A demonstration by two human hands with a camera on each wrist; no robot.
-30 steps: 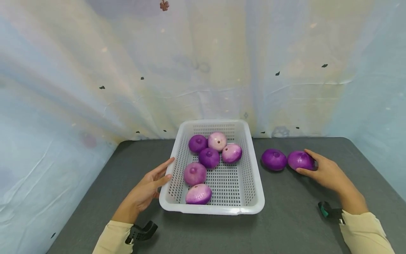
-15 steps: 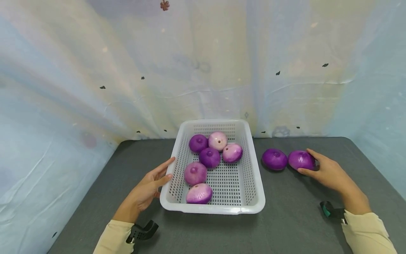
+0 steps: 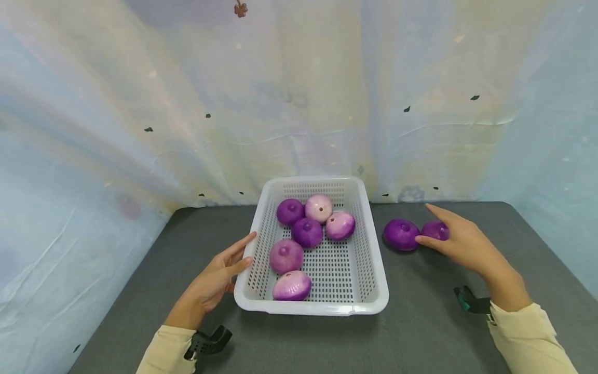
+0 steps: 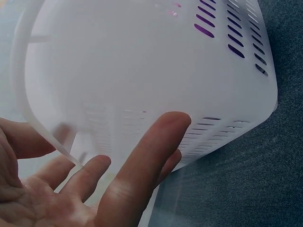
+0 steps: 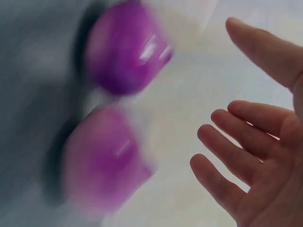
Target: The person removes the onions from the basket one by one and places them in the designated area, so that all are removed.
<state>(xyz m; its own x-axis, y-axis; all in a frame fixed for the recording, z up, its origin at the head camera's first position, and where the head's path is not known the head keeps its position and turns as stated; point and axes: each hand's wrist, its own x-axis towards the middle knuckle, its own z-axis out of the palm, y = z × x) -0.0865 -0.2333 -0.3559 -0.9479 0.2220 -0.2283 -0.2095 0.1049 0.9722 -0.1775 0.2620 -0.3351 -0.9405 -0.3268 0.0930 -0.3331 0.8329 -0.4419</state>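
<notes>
A white slotted basket (image 3: 345,309) holds several purple and pinkish onions (image 3: 307,232). My left hand (image 3: 212,280) holds its left rim, with thumb and fingertips at the edge; in the left wrist view, fingers lie along the outer wall (image 4: 118,56). To the right of the basket, a dark purple onion (image 3: 401,235) and a second purple onion (image 3: 434,228) sit side by side. Over the second one reaches my right hand (image 3: 467,244), thumb and fingers spread, partly covering it. In the right wrist view, both onions stand apart from the extended fingers (image 5: 227,151).
A dark grey table top (image 3: 420,332) lies under everything. Behind it and at both sides hangs a pale patterned curtain (image 3: 317,104). A black wrist device (image 3: 210,341) is strapped to each forearm.
My right hand has let go of the farther-right onion and moved left over it. The left hand and the basket have stayed in place.
</notes>
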